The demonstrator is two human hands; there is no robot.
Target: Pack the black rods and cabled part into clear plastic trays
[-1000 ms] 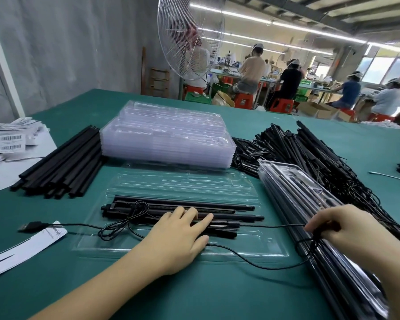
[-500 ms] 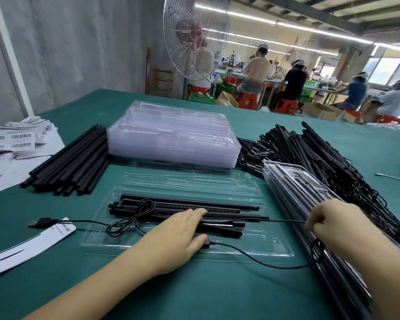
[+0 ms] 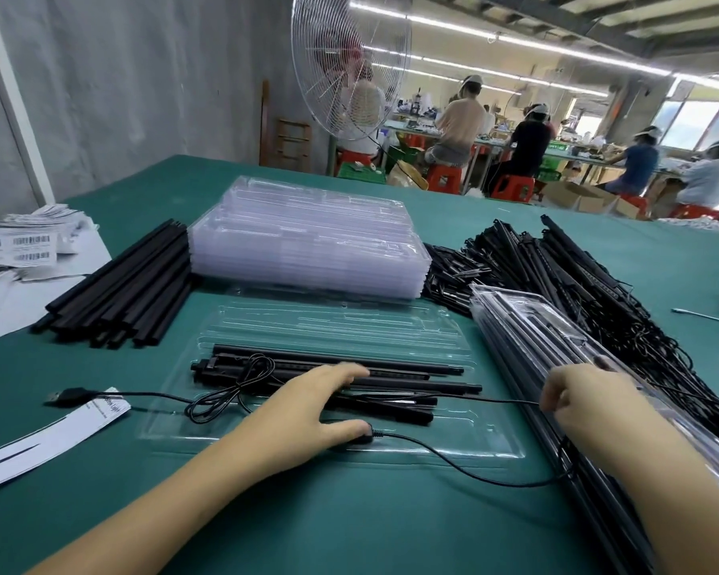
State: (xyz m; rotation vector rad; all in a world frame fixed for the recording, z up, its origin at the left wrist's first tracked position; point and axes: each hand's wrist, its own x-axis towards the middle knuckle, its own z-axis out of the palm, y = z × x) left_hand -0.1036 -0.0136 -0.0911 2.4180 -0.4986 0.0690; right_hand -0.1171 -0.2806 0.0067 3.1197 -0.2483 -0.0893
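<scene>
A clear tray (image 3: 453, 433) lies open near the middle of the near edge of the green table (image 3: 349, 512), and several black rods (image 3: 411, 385) are laid lengthwise in it. A thin black cable (image 3: 453, 462) is looped in a loose coil over the rods' left ends, and its USB plug (image 3: 65, 396) rests on the table towards the left edge. The left hand (image 3: 308, 412) is laid flat on the rods, fingers stretched out, the thumb pressed by a small black lump on the cable. The cable is pinched in the curled fingers of the right hand (image 3: 586, 404), just past the tray's right end. A stack of empty trays (image 3: 308, 246) is set behind, a bundle of rods (image 3: 121, 292) to its left, and a tangled pile of cabled parts (image 3: 557, 276) towards the right edge.
</scene>
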